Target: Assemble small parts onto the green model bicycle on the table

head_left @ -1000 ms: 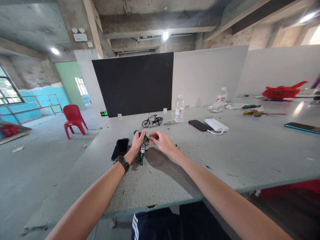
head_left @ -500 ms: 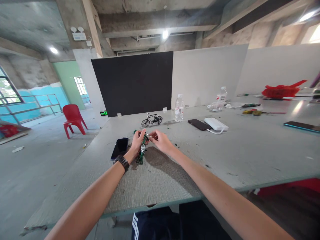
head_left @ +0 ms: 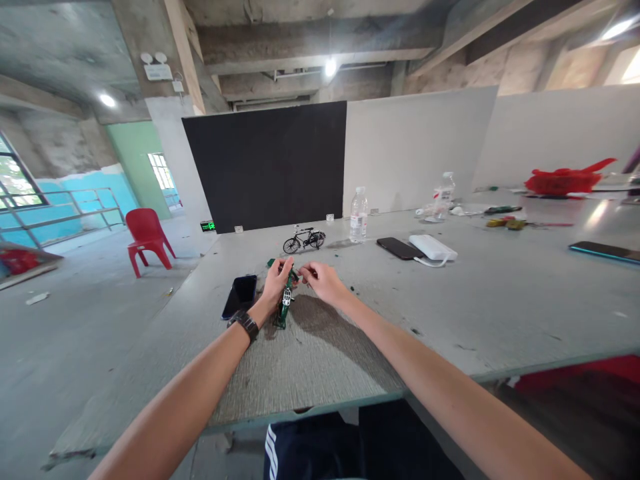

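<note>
The left hand [head_left: 275, 283] is clamped on the far end of a small model of slender green and black parts with a white slotted piece [head_left: 287, 297] at its middle. The right hand [head_left: 324, 283] has thumb and forefinger brought in at the model's right side; whether they close on a small part cannot be told.

The green model [head_left: 282, 317] sits low over the grey, grained tabletop [head_left: 475, 300], in front of the person. Its long axis runs away from the body, the far end leaning slightly right and partly hidden by fingers, the near end pointing toward the person. Whether that near end touches the surface is unclear.

A black banded wristwatch [head_left: 245, 325] circles the left wrist. Just left of that hand lies a dark, glossy phone [head_left: 240, 297], leaving little room on that side. Beyond the hands stands a thin black model bicycle [head_left: 304, 241], side-on, its length across the view. A stretch of tabletop separates the green model from the near edge; more extends rightward below a black phone [head_left: 399, 249] and a rounded white plastic block [head_left: 433, 247]. Behind the black bicycle, the far edge meets a matt black panel [head_left: 265, 167].
</note>
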Demonstrator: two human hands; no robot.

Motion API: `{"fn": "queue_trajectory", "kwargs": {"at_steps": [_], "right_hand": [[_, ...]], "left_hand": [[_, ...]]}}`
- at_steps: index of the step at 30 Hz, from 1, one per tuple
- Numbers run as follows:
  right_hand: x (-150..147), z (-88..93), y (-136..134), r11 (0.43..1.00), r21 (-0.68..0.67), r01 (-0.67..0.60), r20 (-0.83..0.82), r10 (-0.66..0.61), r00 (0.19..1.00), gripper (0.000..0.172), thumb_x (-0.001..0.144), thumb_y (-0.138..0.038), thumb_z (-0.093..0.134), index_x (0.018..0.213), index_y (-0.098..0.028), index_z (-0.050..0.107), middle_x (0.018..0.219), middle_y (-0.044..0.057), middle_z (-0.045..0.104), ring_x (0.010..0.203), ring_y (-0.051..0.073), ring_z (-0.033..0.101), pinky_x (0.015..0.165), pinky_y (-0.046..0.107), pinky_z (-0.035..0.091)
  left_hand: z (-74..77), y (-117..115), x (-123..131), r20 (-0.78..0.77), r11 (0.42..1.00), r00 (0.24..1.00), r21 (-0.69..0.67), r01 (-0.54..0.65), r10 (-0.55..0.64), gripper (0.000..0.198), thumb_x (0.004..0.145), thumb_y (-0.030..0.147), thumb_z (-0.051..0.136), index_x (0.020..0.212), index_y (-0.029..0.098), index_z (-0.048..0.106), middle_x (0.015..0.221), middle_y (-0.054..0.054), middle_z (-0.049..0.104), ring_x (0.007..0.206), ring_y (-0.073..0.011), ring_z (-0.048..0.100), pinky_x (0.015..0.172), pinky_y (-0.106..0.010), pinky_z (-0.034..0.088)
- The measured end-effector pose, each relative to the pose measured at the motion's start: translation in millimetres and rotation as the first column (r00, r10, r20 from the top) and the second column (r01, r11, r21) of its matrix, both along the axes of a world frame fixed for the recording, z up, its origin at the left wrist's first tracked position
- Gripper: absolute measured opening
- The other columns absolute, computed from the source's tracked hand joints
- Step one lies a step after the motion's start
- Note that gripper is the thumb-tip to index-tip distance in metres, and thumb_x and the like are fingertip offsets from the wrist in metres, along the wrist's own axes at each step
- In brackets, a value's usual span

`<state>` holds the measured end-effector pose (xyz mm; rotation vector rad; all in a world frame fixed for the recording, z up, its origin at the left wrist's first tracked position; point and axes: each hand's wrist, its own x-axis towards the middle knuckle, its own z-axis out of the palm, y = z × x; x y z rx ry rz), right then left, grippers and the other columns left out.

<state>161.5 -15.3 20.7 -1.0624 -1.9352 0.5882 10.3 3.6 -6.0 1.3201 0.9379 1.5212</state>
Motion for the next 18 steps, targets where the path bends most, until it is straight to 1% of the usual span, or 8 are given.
{"fn": "queue_trajectory", "kwargs": {"at_steps": [2,4,7,10,14,18], "right_hand": [[-0.6,1.5,-1.2,1.0,-0.001,-0.013,-0.018,0.013,1.0,0.029,0.094,-0.035,0.049,0.075,-0.018,0.062,0.068,0.004,0.065,0.061,0.015,0.056,0.062,0.029,0.04],[-0.7,2.3,-2.2,0.999,-0.032,-0.033,-0.048,0.032,0.998,0.03,0.093,-0.039,0.05,0.074,-0.018,0.062,0.069,0.004,0.064,0.062,0.015,0.055,0.062,0.028,0.039],[0.0,1.6,-1.8,0.993,-0.091,-0.071,-0.088,0.063,0.994,0.034,0.091,-0.042,0.049,0.067,-0.019,0.058,0.064,0.001,0.058,0.059,0.014,0.05,0.058,0.028,0.036],[0.7,-1.8,1.5,0.984,-0.14,-0.111,-0.138,0.091,0.986,0.036,0.09,-0.044,0.049,0.064,-0.019,0.054,0.059,-0.001,0.051,0.055,0.012,0.044,0.055,0.027,0.033],[0.5,-5.5,6.1,0.971,-0.202,-0.127,-0.206,0.085,0.975,0.036,0.088,-0.045,0.048,0.061,-0.021,0.049,0.056,-0.002,0.046,0.051,0.011,0.04,0.051,0.026,0.03],[0.0,-2.4,4.0,0.956,-0.253,-0.146,-0.254,0.08,0.964,0.035,0.087,-0.043,0.049,0.06,-0.021,0.046,0.056,-0.003,0.043,0.049,0.01,0.036,0.048,0.026,0.027]], "left_hand": [[-1.5,2.2,-0.6,-0.058,0.999,0.998,0.034,-0.007,0.009,0.05,0.076,0.066,0.067,0.082,0.018,0.051,0.071,0.003,0.051,0.058,-0.0094,0.052,0.054,-0.022,0.048],[-1.9,3.0,-1.0,-0.111,0.998,0.994,0.068,0.006,0.002,0.049,0.078,0.065,0.065,0.083,0.018,0.054,0.074,0.002,0.053,0.061,-0.0097,0.052,0.057,-0.022,0.049],[-0.2,0.9,-1.2,-0.15,0.995,0.988,0.089,0.052,-0.038,0.046,0.08,0.063,0.063,0.084,0.018,0.056,0.077,0.001,0.055,0.065,-0.0101,0.053,0.061,-0.022,0.049],[1.3,-1.2,-0.8,-0.164,0.992,0.985,0.099,0.074,-0.057,0.044,0.082,0.062,0.062,0.083,0.018,0.057,0.077,0.001,0.055,0.066,-0.01,0.053,0.064,-0.022,0.049],[-0.1,-0.4,0.8,-0.156,0.991,0.987,0.114,0.066,-0.048,0.044,0.083,0.061,0.061,0.085,0.018,0.058,0.079,0.0,0.057,0.068,-0.0111,0.056,0.065,-0.022,0.048],[0.4,-2.2,3.8,-0.119,0.989,0.99,0.118,0.086,-0.072,0.043,0.084,0.061,0.061,0.085,0.018,0.057,0.078,0.0,0.056,0.067,-0.0107,0.055,0.065,-0.022,0.048]]}}
